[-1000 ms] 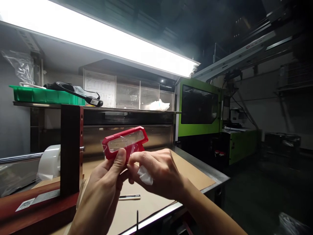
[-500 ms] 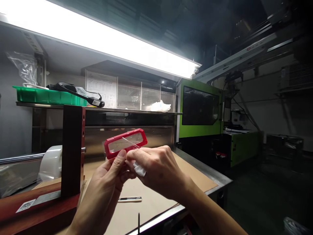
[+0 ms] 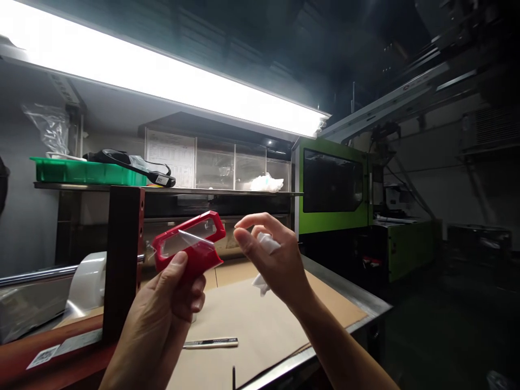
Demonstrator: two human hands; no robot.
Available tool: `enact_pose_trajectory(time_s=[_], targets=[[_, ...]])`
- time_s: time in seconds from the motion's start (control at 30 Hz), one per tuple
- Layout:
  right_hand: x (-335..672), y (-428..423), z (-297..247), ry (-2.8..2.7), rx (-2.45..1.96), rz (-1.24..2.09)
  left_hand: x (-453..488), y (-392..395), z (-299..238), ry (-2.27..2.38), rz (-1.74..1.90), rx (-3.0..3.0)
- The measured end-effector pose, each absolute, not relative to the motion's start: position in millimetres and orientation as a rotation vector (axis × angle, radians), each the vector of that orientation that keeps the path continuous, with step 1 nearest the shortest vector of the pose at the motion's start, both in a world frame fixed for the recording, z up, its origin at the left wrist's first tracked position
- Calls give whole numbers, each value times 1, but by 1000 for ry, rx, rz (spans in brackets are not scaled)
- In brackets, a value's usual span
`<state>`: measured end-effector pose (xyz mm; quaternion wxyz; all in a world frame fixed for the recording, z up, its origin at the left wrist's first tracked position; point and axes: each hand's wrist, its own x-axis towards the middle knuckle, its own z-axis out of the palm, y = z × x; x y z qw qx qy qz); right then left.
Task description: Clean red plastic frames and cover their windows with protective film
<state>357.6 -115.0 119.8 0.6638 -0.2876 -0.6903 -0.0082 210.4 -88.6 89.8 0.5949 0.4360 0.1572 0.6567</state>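
Red frame (image 3: 201, 259) sits gripped in our left hand (image 3: 162, 309); our right hand (image 3: 280, 265), just beside, clutches a white cloth (image 3: 268, 242).

red plastic frame (image 3: 187, 245), tilted, clear window

Factory floor: green moulding machine (image 3: 331, 187) beside workbench (image 3: 260, 325).

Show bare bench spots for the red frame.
Bare cardboard lies between the pen and the bench's right edge, below the right hand and its cloth. Crowded left: brown post, white roll, by the red frame in the left hand.
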Motion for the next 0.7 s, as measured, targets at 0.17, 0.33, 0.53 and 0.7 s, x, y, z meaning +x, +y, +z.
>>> enact_pose_trajectory(time_s=[0.17,0.33,0.53,0.7], targets=[[354,-119,114,-1741,-603,-427,208,-94,92,433,1529,1033],[355,-115,114,-1716,-612,-705,208,-97,92,453,1529,1105],[357,-115,114,-1735,-608,-824,208,-100,89,444,1522,1138],[351,-116,111,-1714,-603,-794,210,-99,89,445,1517,1090]])
